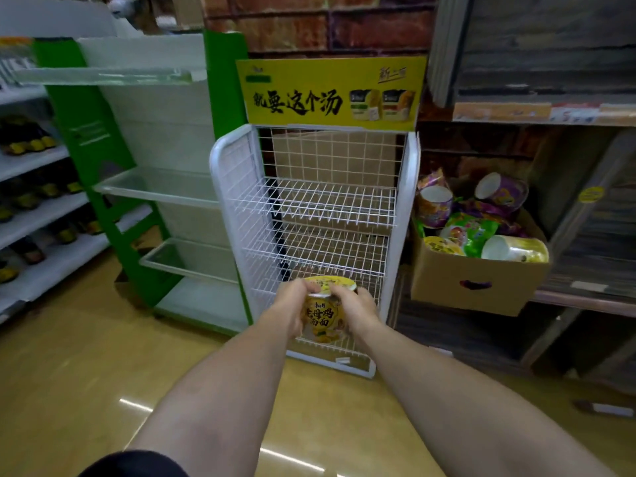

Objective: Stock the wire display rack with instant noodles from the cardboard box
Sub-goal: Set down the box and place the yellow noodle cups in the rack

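A yellow instant noodle cup (323, 316) stands upright between my two hands, in front of the lower shelves of the white wire display rack (311, 201). My left hand (292, 309) grips its left side and my right hand (356, 309) grips its right side, fingers curled over the lid rim. The rack's wire shelves hold nothing. To the right, a cardboard box (471, 284) sits on a low wooden shelf, filled with several purple, green and yellow noodle cups and packs (475, 232).
A yellow sign (330, 89) tops the rack. A green and white stand (137, 187) with clear trays is at its left. Store shelves with dark goods (31, 201) line the far left. Wooden shelving (568, 115) fills the right. The floor is glossy yellow.
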Demonstrator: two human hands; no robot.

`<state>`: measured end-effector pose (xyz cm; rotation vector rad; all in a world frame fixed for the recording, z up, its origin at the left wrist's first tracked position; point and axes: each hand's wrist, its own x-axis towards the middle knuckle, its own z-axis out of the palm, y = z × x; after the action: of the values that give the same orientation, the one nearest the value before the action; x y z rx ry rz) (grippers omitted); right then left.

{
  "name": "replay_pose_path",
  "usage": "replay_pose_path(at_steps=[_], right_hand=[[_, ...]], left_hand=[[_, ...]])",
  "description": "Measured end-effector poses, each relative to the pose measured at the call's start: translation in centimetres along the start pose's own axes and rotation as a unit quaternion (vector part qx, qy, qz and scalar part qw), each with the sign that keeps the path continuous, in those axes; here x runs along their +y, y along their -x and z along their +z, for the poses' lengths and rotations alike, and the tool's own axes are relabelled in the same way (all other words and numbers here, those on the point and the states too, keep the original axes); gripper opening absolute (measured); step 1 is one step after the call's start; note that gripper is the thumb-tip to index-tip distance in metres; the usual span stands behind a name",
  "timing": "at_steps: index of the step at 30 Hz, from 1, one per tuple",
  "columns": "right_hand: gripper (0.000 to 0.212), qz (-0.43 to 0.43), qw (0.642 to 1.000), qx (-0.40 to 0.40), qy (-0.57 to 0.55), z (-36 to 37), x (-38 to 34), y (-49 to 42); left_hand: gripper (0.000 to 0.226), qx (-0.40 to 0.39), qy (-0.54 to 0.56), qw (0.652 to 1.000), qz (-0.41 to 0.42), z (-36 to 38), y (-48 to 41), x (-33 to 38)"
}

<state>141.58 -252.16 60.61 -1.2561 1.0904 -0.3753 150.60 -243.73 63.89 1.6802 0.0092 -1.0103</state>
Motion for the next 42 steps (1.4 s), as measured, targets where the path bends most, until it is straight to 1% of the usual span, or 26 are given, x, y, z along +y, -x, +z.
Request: replay_pose_path(at_steps=[2, 4, 7, 11, 16, 19, 22, 24, 26, 29, 32, 36, 37, 38, 39, 41, 42], right_hand=[[0.048, 0.003, 1.0, 0.013, 0.003, 2.2, 1.5, -1.1], [0.041, 0.024, 0.999, 0.023, -0.003, 3.9, 3.1, -2.0], [0.033, 0.065, 0.997, 0.028, -0.012, 5.4, 5.2, -3.1], [0.02, 0.101, 0.994, 0.034, -0.006, 6.1, 7.0, -5.8], [0.031, 0.14, 0.989, 0.042, -0.006, 6.9, 10.1, -10.9], [0.037, 0.169, 0.985, 0.03, -0.022, 7.4, 13.0, -14.7], [0.038, 0.186, 0.982, 0.024, -0.018, 7.8, 16.1, -19.0], [0.03, 0.197, 0.98, 0.033, -0.016, 8.0, 18.1, -21.9], [0.02, 0.205, 0.978, 0.045, -0.018, 8.2, 20.3, -24.8], [0.018, 0.191, 0.98, 0.062, -0.009, 8.4, 24.3, -29.9], [0.022, 0.156, 0.984, 0.091, -0.004, 8.8, 29.2, -36.3], [0.023, 0.11, 0.988, 0.108, 0.011, 9.5, 34.7, -45.1], [0.025, 0.102, 0.989, 0.109, 0.013, 9.9, 35.8, -47.2], [0.032, 0.092, 0.989, 0.113, 0.016, 10.2, 36.8, -49.3], [0.043, 0.081, 0.989, 0.118, 0.02, 10.5, 37.7, -51.2], [0.062, 0.066, 0.989, 0.135, 0.009, 11.0, 39.4, -54.8], [0.065, 0.053, 0.989, 0.141, -0.003, 11.2, 40.1, -56.5]], left_hand=[[0.029, 0.008, -0.024, 1.0, 0.008, -2.0, -2.6, -0.8], [0.035, 0.001, -0.039, 0.999, -0.013, -3.5, -4.8, -1.8], [0.028, -0.002, -0.054, 0.998, -0.045, -4.7, -7.3, -3.3], [0.044, -0.013, -0.055, 0.995, -0.08, -5.0, -11.6, -5.7], [0.061, -0.003, -0.049, 0.993, -0.112, -4.3, -17.6, -8.2], [0.059, 0.019, -0.055, 0.991, -0.116, -3.6, -22.0, -9.6], [0.064, 0.033, -0.064, 0.989, -0.125, -2.8, -27.0, -11.7], [0.063, 0.033, -0.073, 0.988, -0.132, -2.0, -30.3, -13.3], [0.056, 0.034, -0.082, 0.987, -0.132, -1.3, -33.7, -15.1], [0.043, 0.032, -0.098, 0.989, -0.105, 0.0, -39.5, -18.0], [0.034, 0.014, -0.116, 0.991, -0.066, 1.6, -46.6, -21.4], [0.039, 0.012, -0.105, 0.994, -0.025, 3.1, -55.5, -25.6], [0.038, 0.006, -0.098, 0.995, -0.013, 3.2, -57.5, -26.4], [0.035, -0.001, -0.093, 0.996, 0.0, 3.4, -59.7, -27.1], [0.035, -0.01, -0.09, 0.996, 0.014, 3.7, -61.8, -27.6], [0.042, -0.026, -0.086, 0.995, 0.029, 4.5, -65.4, -28.2], [0.049, -0.028, -0.086, 0.995, 0.033, 5.0, -67.0, -28.2]])
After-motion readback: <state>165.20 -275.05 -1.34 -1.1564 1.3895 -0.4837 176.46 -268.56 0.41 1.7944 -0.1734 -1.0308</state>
